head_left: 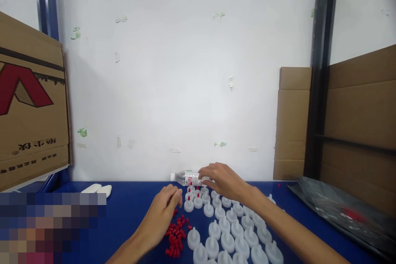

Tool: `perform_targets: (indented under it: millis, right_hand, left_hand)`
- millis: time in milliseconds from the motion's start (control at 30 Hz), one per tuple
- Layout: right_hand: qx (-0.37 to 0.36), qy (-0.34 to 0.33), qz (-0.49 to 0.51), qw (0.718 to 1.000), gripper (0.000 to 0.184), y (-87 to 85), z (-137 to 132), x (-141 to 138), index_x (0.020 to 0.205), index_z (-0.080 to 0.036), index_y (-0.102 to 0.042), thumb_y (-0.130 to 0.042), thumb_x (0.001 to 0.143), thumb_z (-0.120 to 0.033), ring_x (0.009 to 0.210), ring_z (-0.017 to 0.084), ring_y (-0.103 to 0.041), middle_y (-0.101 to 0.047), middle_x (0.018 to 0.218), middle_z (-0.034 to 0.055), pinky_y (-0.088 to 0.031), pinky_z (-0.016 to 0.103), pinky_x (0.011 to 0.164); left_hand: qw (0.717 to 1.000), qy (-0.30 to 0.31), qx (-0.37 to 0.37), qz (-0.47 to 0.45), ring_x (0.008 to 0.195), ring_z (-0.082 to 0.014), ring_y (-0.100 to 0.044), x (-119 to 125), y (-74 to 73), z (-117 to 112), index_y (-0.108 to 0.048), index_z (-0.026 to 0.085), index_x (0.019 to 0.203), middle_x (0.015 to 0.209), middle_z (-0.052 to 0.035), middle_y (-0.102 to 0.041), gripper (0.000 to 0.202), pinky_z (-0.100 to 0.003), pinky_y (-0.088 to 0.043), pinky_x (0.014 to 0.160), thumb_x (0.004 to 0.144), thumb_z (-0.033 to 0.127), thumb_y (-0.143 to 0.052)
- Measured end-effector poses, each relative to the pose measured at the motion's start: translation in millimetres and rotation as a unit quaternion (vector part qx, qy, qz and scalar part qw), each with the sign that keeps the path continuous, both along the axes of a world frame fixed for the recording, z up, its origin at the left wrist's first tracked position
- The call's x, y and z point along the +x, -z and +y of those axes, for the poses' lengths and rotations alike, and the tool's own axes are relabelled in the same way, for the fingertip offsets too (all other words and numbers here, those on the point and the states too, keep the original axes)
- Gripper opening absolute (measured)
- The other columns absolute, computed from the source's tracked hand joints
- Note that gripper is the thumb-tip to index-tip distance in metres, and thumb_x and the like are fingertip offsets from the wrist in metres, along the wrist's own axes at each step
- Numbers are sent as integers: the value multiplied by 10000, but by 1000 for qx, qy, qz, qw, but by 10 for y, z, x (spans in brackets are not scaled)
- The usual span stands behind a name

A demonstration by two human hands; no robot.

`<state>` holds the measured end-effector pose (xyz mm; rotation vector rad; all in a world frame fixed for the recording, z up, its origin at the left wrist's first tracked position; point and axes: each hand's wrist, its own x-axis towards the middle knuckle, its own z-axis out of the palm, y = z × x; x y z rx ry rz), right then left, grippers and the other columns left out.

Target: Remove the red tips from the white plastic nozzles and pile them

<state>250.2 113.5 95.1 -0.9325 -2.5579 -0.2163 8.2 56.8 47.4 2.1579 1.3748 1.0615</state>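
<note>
The white spouts (228, 241) are standing in loose rows on the blue table (130, 203), mostly right of centre, with their narrow tips pointing up. Just left of them the red caps (176, 235) are lying in a loose heap, and a few spouts in the far left corner of the rows are wearing red caps on their tips, one such capped spout (189, 205) being just beside the left hand.

The left hand (167, 201) is hovering at the far end of the heap, its fingers curling under and its thumb lying near them; the fingertips are mostly hiding, so I cannot tell whether it is holding a cap. The right hand (219, 179) is hanging over the far rows, in front of the clear bottle (185, 178), which is lying on its side by the wall. Its thumb and fingers are bending and standing a little apart; no piece is clearly showing between them.

The spouts are looking like light, fairly stiff plastic, smooth enough to be slipping or tipping under a sideways nudge; the broad round base is offering the surest hold. The caps are looking tiny, light and prone to rolling, so a fingertip pinch around their sides is seeming best.
</note>
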Motion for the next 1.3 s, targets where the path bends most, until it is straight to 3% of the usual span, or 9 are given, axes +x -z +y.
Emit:
perform_targets:
  millis: [133, 333, 500, 600, 733, 867, 1067, 1300]
  right_hand:
    - [-30, -4, 10, 999, 137, -48, -146, -73, 1032, -235, -691, -646, 965, -346, 799, 196, -655, -725, 899, 27, -420, 288, 706]
    - [-108, -22, 10, 994, 192, -24, -249, -183, 962, -241, -713, -751, 876, -409, 925, 207, -658, -690, 1119, 39, -432, 278, 744]
    - [-192, -56, -17, 980, 148, 111, -126, -178, 933, -224, -743, -774, 852, -344, 795, 162, -687, -745, 874, -12, -445, 227, 699]
    - [-218, -70, -29, 973, 167, 134, -89, -157, 962, -223, -752, -764, 857, -352, 736, 145, -692, -758, 834, -25, -453, 208, 667]
    - [-184, -41, -20, 982, 149, 66, -129, -133, 966, -222, -749, -671, 926, -341, 825, 176, -702, -774, 934, 9, -460, 240, 720]
    - [-143, -11, -25, 989, 202, 23, -191, -136, 1052, -235, -751, -576, 976, -301, 889, 211, -711, -778, 1010, 43, -467, 284, 768]
    - [-132, 3, -74, 989, 278, 147, -202, -183, 1156, -230, -753, -590, 961, -345, 961, 281, -730, -790, 1033, 90, -485, 323, 779]
    - [-130, -11, -78, 988, 290, 121, -194, -172, 1087, -206, -774, -537, 996, -345, 932, 261, -730, -794, 997, 85, -470, 301, 758]
  left_hand:
    - [997, -42, 29, 55, 974, -266, -562, -106, 81, 89, -676, 205, 914, 965, -68, -625, 382, -405, -411, 913, 1004, 437, -386]
    - [986, -91, 49, 128, 1054, -276, -603, -207, 159, 214, -707, 154, 1136, 1076, -119, -646, 331, -396, -452, 944, 968, 247, -437]
    - [976, -124, 59, 169, 1050, -265, -617, -218, 194, 213, -641, 168, 1268, 1072, -103, -672, 363, -376, -456, 928, 945, 161, -476]
    - [973, -132, 52, 184, 1012, -255, -627, -214, 197, 206, -692, 193, 1142, 1013, -82, -698, 279, -347, -460, 873, 933, 159, -511]
    - [971, -123, 46, 198, 984, -253, -618, -208, 197, 201, -721, 210, 962, 940, -66, -714, 207, -331, -447, 842, 949, 217, -515]
    - [971, -107, 40, 211, 976, -267, -596, -214, 224, 196, -720, 211, 904, 904, -67, -709, 243, -344, -434, 831, 959, 262, -488]
    - [968, -92, 25, 232, 991, -302, -589, -216, 274, 196, -746, 199, 874, 912, -94, -712, 241, -376, -428, 839, 926, 255, -517]
    - [968, -87, 33, 234, 941, -308, -584, -202, 270, 201, -689, 176, 797, 878, -131, -685, 392, -424, -423, 859, 989, 279, -363]
